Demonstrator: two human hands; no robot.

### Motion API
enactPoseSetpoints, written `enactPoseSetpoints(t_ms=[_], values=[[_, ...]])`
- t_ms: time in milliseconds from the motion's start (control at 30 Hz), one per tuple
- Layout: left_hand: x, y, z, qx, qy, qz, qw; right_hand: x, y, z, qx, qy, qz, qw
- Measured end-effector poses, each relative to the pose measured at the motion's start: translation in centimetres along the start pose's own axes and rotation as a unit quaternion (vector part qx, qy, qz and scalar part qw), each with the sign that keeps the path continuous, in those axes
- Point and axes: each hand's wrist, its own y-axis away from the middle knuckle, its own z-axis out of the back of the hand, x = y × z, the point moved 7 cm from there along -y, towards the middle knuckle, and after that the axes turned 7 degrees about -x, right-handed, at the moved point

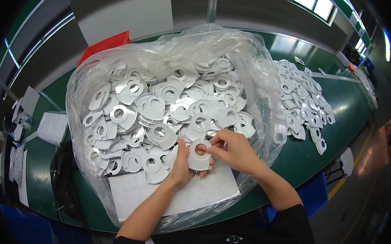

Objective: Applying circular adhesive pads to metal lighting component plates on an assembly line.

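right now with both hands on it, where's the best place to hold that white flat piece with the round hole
Judging by its shape, the white flat piece is best pinched by its outer rim, one side each. It is a thin plate with a hole in the middle, held face up over the white sheet. The left hand comes from its left edge, and the right hand from the upper right, thumb near the hole.

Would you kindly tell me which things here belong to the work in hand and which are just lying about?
In hand: white ring piece, left hand, right hand, bag of pieces, white sheet.
Lying about: red bin, loose pieces, black bag.
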Motion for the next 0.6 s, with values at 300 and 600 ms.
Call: enactPoseSetpoints(t_ms=[300,600], values=[[-1.2,0.8,-1.2,-0.052,-0.030,-0.073,0.995,-3.2,-1.6,0.1,0.040,-0.317,-0.124,0.939],[-7.1,5.7,-4.2,-0.150,-0.766,-0.318,0.539,-7.9,-1.1,9.8,-0.417,-0.595,-0.132,0.675]])
